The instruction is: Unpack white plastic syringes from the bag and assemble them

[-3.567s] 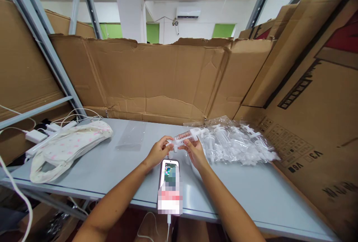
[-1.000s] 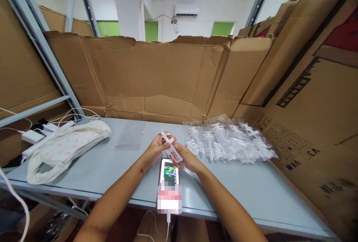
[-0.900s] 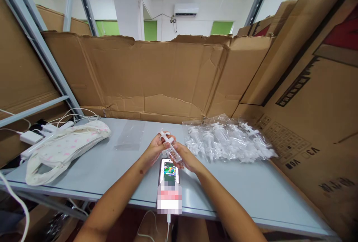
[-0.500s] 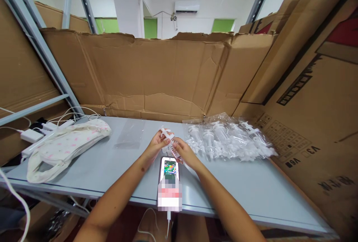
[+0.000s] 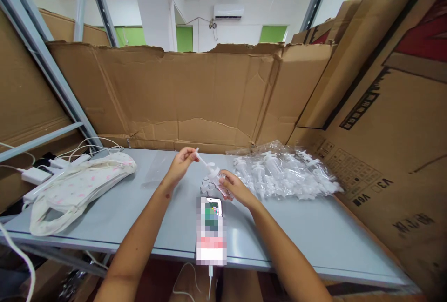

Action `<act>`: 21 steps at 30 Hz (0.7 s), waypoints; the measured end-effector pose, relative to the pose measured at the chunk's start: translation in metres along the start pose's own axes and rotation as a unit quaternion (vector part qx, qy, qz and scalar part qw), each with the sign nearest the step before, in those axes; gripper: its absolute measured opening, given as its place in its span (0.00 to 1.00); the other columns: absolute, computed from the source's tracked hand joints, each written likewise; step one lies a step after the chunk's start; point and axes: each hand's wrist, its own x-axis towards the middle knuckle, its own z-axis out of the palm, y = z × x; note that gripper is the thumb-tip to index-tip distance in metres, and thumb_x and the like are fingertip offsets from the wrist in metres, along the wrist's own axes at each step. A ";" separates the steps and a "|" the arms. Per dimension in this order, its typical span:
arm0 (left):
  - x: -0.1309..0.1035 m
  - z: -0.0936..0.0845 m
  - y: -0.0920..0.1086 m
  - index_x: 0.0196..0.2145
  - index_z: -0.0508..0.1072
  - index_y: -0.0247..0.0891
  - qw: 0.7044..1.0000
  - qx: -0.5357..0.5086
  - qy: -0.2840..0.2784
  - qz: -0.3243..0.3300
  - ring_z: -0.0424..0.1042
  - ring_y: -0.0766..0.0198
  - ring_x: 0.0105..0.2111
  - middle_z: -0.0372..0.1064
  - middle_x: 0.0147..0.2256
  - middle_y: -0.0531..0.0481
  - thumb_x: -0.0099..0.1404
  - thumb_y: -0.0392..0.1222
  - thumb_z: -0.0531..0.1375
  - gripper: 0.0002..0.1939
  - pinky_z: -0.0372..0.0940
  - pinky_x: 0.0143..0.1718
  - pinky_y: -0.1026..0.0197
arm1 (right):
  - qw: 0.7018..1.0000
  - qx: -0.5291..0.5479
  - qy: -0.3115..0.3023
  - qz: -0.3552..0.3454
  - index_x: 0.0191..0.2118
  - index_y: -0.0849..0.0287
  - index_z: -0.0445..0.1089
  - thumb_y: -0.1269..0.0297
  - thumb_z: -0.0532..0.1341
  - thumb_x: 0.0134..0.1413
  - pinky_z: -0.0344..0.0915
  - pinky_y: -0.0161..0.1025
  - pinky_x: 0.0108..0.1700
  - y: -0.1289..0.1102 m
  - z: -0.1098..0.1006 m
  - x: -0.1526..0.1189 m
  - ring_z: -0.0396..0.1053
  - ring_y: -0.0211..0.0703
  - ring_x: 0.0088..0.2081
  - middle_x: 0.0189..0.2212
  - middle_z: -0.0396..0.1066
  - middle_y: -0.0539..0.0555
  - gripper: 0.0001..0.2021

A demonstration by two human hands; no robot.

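My right hand [image 5: 233, 187] grips the barrel of a clear plastic syringe [image 5: 219, 182] just above the grey table [image 5: 307, 232]. My left hand [image 5: 181, 162] pinches the end of its white plunger [image 5: 202, 162], which is drawn out up and to the left. A small white plastic piece [image 5: 205, 185] lies on the table below the syringe. To the right of my hands lies a clear bag of several more syringes [image 5: 282, 171]. A phone [image 5: 211, 230] with a lit screen lies near the table's front edge, between my forearms.
A white cloth bag with pink spots [image 5: 75, 185] lies at the left, with white chargers and cables [image 5: 33, 174] behind it. An empty clear plastic sleeve [image 5: 157, 171] lies flat behind my left hand. Cardboard walls [image 5: 195, 92] enclose the back and right.
My left hand has moved up and to the left, drawing the plunger out of the barrel. My right hand has kept hold of the barrel. Earlier both hands held the syringe close together.
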 end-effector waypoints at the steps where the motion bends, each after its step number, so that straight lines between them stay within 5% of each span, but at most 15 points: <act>1: 0.003 -0.003 0.004 0.35 0.66 0.37 1.000 -0.008 0.018 0.002 0.71 0.66 0.31 0.72 0.31 0.50 0.58 0.52 0.59 0.16 0.63 0.39 0.61 | 1.000 -0.003 0.004 -0.002 0.45 0.57 0.62 0.47 0.57 0.51 0.51 0.30 0.14 0.000 -0.003 0.000 0.59 0.32 0.15 0.19 0.61 0.44 0.21; 6: 0.013 -0.018 0.028 0.35 0.54 0.40 0.997 -0.029 0.066 -0.033 0.74 0.63 0.29 0.73 0.34 0.48 0.62 0.56 0.53 0.17 0.66 0.29 0.62 | 0.997 0.004 0.071 -0.012 0.45 0.58 0.61 0.46 0.57 0.51 0.51 0.30 0.14 0.005 -0.016 0.005 0.60 0.32 0.15 0.19 0.62 0.44 0.22; 10: 0.017 -0.021 0.032 0.36 0.51 0.42 0.996 -0.046 0.060 -0.056 0.75 0.63 0.33 0.70 0.40 0.47 0.62 0.54 0.54 0.17 0.68 0.37 0.56 | 0.995 0.005 0.102 -0.022 0.45 0.57 0.62 0.46 0.57 0.50 0.51 0.31 0.14 0.007 -0.022 0.007 0.60 0.33 0.15 0.20 0.64 0.45 0.22; 16: 0.028 -0.018 -0.001 0.36 0.52 0.42 0.995 0.031 0.064 -0.069 0.69 0.69 0.35 0.66 0.41 0.50 0.62 0.48 0.55 0.13 0.62 0.44 0.58 | 0.993 0.002 0.118 -0.014 0.44 0.56 0.62 0.46 0.57 0.50 0.51 0.30 0.14 0.006 -0.022 0.007 0.60 0.32 0.14 0.20 0.65 0.46 0.22; 21: 0.036 -0.022 -0.028 0.32 0.63 0.38 0.974 0.220 -0.054 -0.021 0.63 0.65 0.33 0.65 0.34 0.51 0.56 0.44 0.56 0.08 0.59 0.39 0.62 | 0.992 0.001 0.124 -0.013 0.43 0.56 0.62 0.46 0.57 0.50 0.51 0.31 0.14 0.007 -0.020 0.008 0.60 0.33 0.15 0.21 0.65 0.46 0.21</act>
